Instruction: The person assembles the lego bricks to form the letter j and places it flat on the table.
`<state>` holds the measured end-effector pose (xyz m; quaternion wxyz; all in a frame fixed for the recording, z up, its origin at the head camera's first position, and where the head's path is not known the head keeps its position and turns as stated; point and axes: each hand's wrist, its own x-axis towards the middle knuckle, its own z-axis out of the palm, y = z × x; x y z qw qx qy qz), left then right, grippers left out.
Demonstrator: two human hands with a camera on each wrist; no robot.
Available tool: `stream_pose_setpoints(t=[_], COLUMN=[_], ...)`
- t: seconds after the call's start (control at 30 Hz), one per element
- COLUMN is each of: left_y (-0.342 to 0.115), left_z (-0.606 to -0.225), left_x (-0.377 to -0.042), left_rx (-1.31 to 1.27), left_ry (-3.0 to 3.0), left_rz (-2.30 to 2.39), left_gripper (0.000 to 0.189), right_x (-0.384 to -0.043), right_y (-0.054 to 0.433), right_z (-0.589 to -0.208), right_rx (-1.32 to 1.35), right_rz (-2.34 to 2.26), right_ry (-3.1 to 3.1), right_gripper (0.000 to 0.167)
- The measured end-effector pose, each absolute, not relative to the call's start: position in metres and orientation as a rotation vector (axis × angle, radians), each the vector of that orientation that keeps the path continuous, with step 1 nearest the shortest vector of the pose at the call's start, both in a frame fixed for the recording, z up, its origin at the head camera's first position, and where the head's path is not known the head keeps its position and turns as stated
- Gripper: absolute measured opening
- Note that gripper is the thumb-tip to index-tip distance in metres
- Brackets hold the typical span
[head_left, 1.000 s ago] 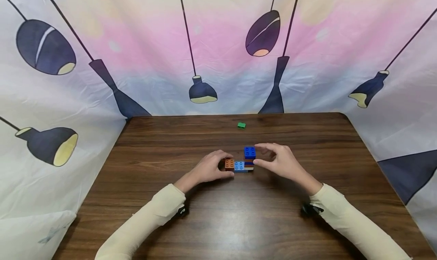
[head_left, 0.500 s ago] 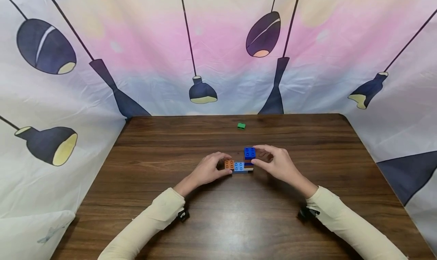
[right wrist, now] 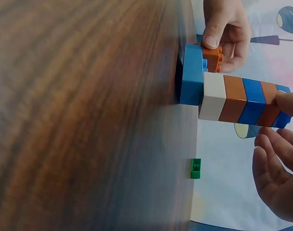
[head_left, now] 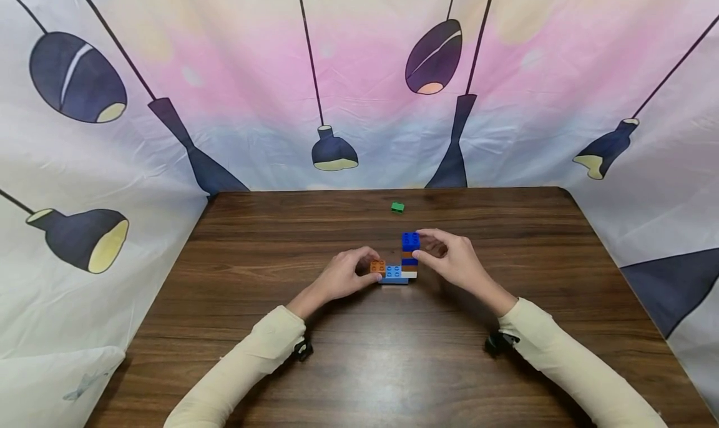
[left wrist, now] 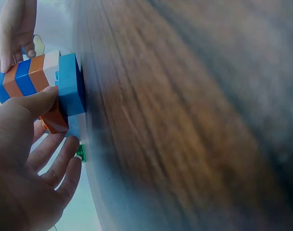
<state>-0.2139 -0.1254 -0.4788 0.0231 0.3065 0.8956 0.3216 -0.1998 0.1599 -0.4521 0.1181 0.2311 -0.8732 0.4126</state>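
A light blue brick lies at the base of a small build in the middle of the table. On its left end sits an orange brick, which my left hand pinches between thumb and fingers. At its right end rises a tower: a white brick lowest, then orange and blue bricks in turn, topped by a blue brick. My right hand grips the tower near its top, the thumb on the near side. In the right wrist view the white brick juts past the light blue one.
A loose green brick lies near the far edge of the wooden table. Behind the table hangs a cloth printed with lamps. A pale cushion-like thing is at the left.
The tower's top and my right hand have moved up in the head view, and more of the tower's near side shows. My left hand stays at the orange brick.
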Motion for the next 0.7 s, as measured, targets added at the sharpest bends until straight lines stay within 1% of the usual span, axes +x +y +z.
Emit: stream_pose_setpoints(t=[0.37, 0.57, 0.7], left_y=[-0.126, -0.125, -0.125], left_z=[-0.478, -0.477, -0.477], left_x=[-0.218, -0.222, -0.225], left_rx=[0.913, 0.912, 0.916], left_ry=[2.785, 2.774, 2.759], left_rz=[0.972, 0.964, 0.965], left_gripper=[0.034, 0.037, 0.036], right_x=[-0.218, -0.228, -0.234], right_y=[0.156, 0.156, 0.157], right_z=[-0.451, -0.454, -0.456], right_rx=[0.645, 0.615, 0.621], right_rz=[1.216, 1.257, 1.279], right_ry=[-2.552, -2.544, -2.558], right_gripper=[0.040, 0.033, 0.033])
